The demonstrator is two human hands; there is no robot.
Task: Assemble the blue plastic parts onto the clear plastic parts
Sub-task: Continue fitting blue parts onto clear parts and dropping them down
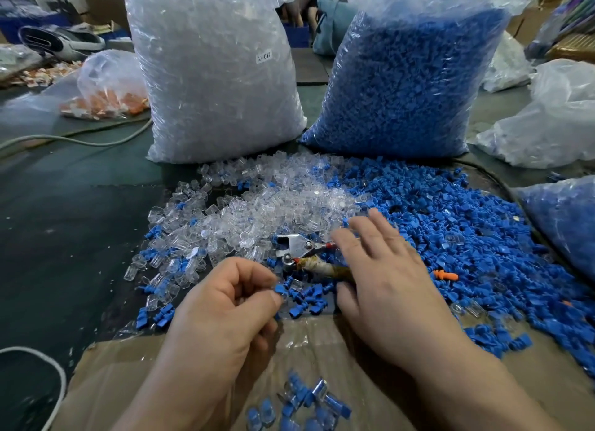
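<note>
Left grip (225, 302) pinches blue part (278, 289) at fingertips; right grip (386, 282) spread.

**One readable label: SJ-017**

A small white sticker (264, 57) reads "SJ-017" in dark characters. It is stuck on the outside of the tall bag of clear plastic parts (209, 102), on the bag's front face, in its upper half toward its right edge.
</note>
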